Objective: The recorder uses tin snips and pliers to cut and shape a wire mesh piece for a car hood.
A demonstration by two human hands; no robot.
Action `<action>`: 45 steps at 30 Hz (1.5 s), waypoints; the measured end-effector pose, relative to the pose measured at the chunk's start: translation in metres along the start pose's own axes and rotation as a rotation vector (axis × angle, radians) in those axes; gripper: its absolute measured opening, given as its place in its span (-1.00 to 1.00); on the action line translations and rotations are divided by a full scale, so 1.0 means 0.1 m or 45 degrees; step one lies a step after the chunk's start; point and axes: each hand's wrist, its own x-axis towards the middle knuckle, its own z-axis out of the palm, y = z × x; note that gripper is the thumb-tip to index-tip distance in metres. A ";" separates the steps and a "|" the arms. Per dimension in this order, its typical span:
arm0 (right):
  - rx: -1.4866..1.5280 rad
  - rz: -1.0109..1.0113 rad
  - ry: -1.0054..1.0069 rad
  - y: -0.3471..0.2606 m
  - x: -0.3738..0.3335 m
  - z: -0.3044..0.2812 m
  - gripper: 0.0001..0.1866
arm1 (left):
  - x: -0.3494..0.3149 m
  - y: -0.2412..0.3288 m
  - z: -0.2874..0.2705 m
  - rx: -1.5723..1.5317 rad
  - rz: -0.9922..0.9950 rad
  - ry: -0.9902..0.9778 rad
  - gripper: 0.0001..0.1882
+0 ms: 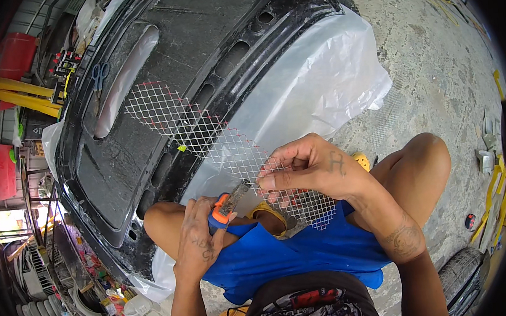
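A long strip of silver diamond wire mesh (228,148) slants from over the black car panel down to my lap. Along its upper edge run reddish marks. My right hand (307,168) is closed on the mesh at its lower half, pinching it between thumb and fingers. To the left, my left hand (196,234) is wrapped round a blue-and-orange handled tool (222,209). Its flat, grey, worn end points toward the mesh near my right fingertips; its exact kind does not show. Whether that end touches the wire I cannot tell.
The black car panel (197,49), with a long slot, lies before me on whitish plastic sheeting (334,62). Blue-handled scissors (100,78) rest on it. Shop clutter lines the left. A tyre (461,272) and yellow bars (497,198) stand at right on the concrete floor (436,72).
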 end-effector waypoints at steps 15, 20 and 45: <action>-0.108 -0.021 0.118 -0.01 0.01 0.01 -0.81 | -0.04 0.02 0.05 -0.042 0.023 -0.059 -0.62; -0.222 -0.062 0.169 -0.01 0.00 0.02 -0.81 | -0.06 0.01 0.06 -0.058 0.020 -0.117 -0.47; -0.181 -0.047 0.190 0.03 0.01 0.03 -0.83 | -0.07 -0.01 0.08 0.015 -0.015 -0.127 -0.55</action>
